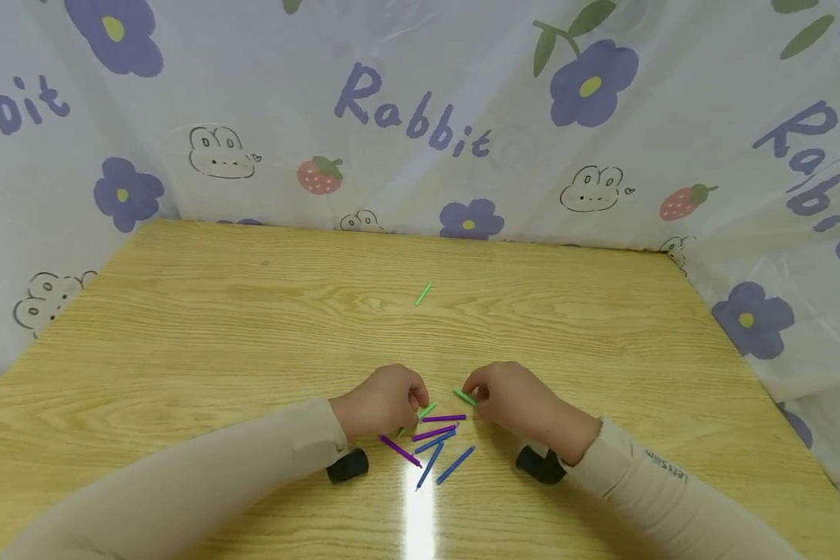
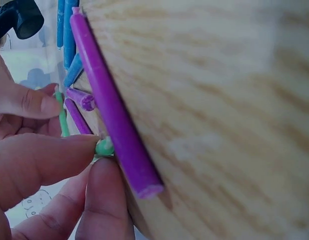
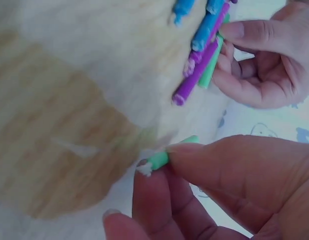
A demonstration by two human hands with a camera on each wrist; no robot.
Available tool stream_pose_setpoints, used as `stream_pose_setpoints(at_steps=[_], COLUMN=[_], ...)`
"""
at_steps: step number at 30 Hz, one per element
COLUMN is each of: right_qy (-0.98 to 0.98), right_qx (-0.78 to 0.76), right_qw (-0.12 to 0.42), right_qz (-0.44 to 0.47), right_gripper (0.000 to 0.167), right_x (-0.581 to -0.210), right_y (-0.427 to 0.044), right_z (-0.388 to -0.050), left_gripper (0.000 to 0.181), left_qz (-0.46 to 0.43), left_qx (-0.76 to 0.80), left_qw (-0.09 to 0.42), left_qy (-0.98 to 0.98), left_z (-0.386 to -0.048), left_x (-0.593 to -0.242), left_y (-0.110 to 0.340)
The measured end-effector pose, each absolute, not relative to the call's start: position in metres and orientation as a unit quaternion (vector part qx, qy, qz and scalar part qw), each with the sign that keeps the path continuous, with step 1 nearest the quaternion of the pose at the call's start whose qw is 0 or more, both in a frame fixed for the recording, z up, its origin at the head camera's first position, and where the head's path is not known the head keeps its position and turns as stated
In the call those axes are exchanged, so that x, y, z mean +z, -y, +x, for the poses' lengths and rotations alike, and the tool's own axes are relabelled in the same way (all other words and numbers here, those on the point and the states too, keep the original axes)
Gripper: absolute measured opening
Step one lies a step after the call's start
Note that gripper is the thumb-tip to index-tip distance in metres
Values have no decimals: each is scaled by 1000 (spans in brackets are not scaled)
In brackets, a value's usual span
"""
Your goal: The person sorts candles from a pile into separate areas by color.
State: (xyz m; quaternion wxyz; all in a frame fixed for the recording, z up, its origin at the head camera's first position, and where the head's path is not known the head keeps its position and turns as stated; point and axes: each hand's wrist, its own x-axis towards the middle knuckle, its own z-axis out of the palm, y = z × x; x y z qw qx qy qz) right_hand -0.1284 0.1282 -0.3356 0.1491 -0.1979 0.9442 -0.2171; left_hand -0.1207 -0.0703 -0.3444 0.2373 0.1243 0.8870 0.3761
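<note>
In the head view my left hand [image 1: 383,400] pinches a thin green candle [image 1: 428,411] between thumb and fingers, low over the table. The left wrist view shows that candle's end [image 2: 105,147] at the fingertips, beside a purple candle [image 2: 112,105]. My right hand [image 1: 514,395] pinches another green candle [image 1: 464,397], whose frayed white wick [image 3: 144,168] shows in the right wrist view. Between and below the hands lie three purple candles, one nearest the left hand [image 1: 400,451], and three blue candles, one at the right [image 1: 456,465]. Some of them touch or overlap.
A third green candle [image 1: 423,293] lies apart, farther back on the wooden table [image 1: 252,327]. A printed cloth [image 1: 420,101] hangs behind and along both sides. Black wrist devices [image 1: 348,466] sit under both wrists.
</note>
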Motion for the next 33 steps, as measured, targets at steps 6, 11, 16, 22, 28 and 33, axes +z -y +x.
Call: stream_pose_setpoints(at_steps=[6,11,16,22,28,33], right_qy=[-937,-932,-921,-898,-887,-888], right_qx=[-249,-283,-324,-384,-410,-417], right_qw=[144,148,150,171,181,179], right_qz=[-197,-172,-158,-128,-106,-81], right_gripper=[24,27,27,30,32,31], right_x=[-337,-339,-341,-344,-346,-347], right_y=[-131,-132,-132,-126,-120,-116], right_z=[-139,-150,-160,-172,-185,-198], left_gripper=[20,20,21,22,21,22], left_qz=[125,133,137,136,139,144], left_qx=[381,379,380,381,378,370], left_qw=[235,231,224,224,225,224], left_qy=[-885,-886,-887,-887,-887,-890], left_z=[-120,-120,-121,-120,-121,-123], left_x=[-348,-353,-358,-359,-358,-357], left_y=[70,71,71,74,75,75])
